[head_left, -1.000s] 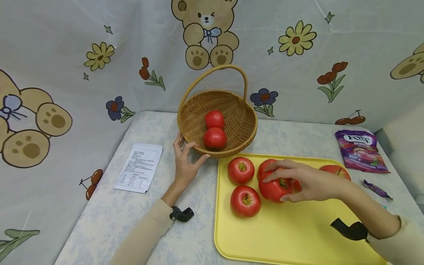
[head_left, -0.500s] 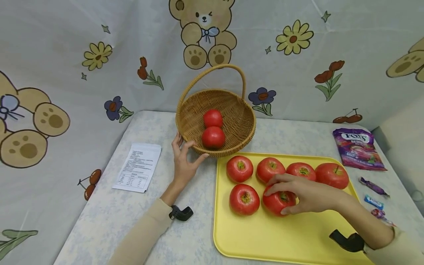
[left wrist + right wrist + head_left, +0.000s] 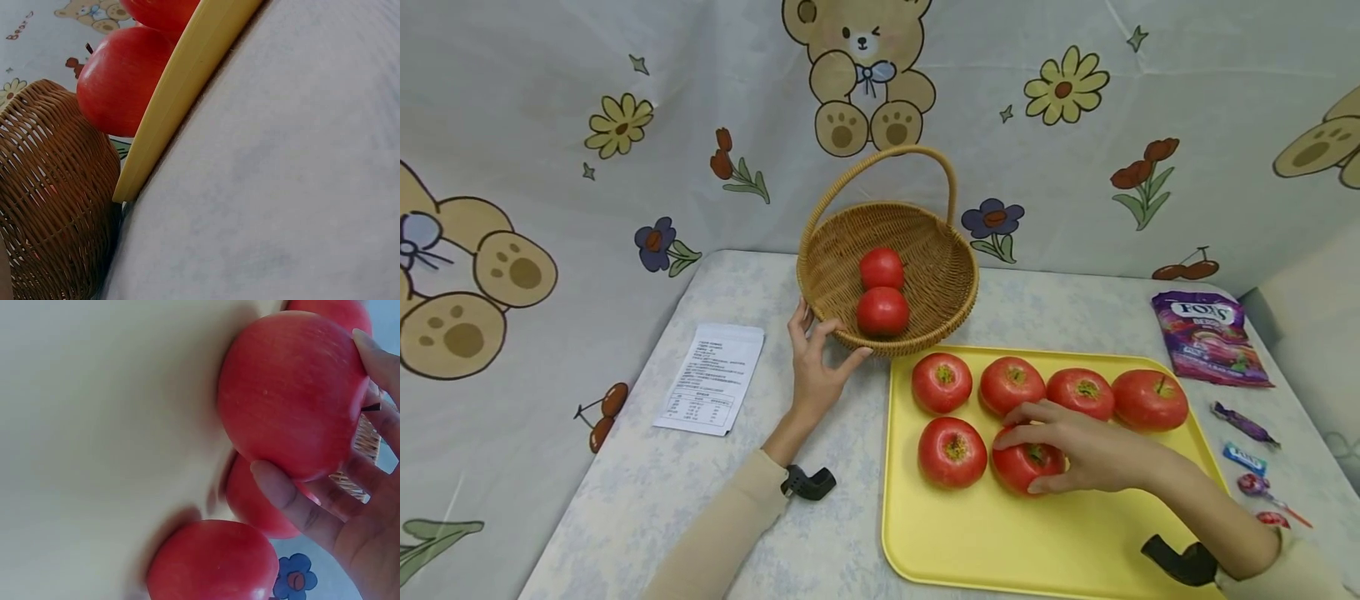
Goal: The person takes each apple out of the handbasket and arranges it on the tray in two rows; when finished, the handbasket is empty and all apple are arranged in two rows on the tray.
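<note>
My right hand (image 3: pixel 1086 450) holds a red apple (image 3: pixel 287 394) low on the yellow tray (image 3: pixel 970 542). In the right wrist view the thumb presses one side of this apple and the fingers wrap the other, near its stem. At the near left rim of a tilted wicker basket (image 3: pixel 925 250), my left hand (image 3: pixel 818 371) grips the edge with spread fingers and thumb. Two red apples (image 3: pixel 882 312) lie inside the basket. Several more apples (image 3: pixel 952 452) stand on the tray, in a back row and left of the held one.
A purple candy bag (image 3: pixel 1210 337) lies at the right of the table (image 3: pixel 820 542), with a few wrapped sweets (image 3: pixel 1245 457) and a lollipop (image 3: pixel 1253 485) in front of it. At the left lies a white printed packet (image 3: pixel 711 379). A patterned cloth (image 3: pixel 722 75) hangs behind.
My right hand has carried the apple down and toward me, from over the back row to the tray's second row beside another apple. My left hand stays at the basket rim.
</note>
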A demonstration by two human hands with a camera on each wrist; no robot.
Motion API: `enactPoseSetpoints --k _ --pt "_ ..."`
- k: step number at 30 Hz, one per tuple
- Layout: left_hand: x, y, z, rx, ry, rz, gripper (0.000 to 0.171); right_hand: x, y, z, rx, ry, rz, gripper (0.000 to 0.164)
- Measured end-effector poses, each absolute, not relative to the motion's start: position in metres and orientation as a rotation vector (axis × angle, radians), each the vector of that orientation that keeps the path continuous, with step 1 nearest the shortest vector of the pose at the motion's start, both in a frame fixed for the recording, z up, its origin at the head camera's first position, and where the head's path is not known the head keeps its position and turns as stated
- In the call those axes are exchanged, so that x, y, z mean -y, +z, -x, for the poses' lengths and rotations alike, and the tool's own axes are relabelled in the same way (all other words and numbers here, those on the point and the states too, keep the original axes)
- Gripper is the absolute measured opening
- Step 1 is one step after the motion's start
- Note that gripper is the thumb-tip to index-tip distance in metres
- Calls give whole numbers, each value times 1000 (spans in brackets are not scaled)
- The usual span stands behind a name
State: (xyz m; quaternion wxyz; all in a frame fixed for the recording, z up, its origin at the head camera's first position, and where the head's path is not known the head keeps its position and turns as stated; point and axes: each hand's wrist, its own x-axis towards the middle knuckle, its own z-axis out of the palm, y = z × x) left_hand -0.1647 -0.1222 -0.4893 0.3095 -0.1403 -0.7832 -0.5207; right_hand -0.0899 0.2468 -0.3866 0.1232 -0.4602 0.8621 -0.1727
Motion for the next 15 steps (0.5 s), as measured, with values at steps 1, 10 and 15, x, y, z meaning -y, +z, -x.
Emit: enactPoseSetpoints --k 1,10,15 --pt "122 -489 165 2069 -1379 370 45 -246 -387 89 -2520 -497 1341 44" --pt "122 -489 163 2070 -1375 367 44 -244 -378 85 -2550 -464 1286 46" --pt "124 -490 164 2074 -1369 362 44 -241 -357 90 -2616 -515 1235 45"
